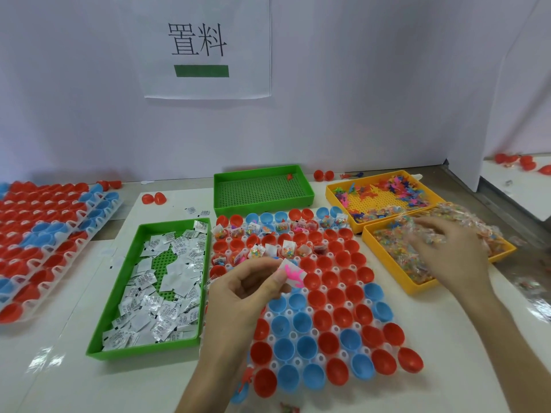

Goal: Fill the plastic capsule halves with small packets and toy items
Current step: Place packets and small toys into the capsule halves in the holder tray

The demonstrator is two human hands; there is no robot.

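Glossy plastic capsule halves [328, 320]

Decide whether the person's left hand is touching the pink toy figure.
Touching. The head view shows the left hand pinching the pink toy figure, together with a small white packet, between thumb and fingertips above the capsule halves.

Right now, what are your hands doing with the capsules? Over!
Left hand pinches pink toy and white packet above capsule halves. Right hand among bead packets in yellow tray, grip blurred. Nothing blocking.
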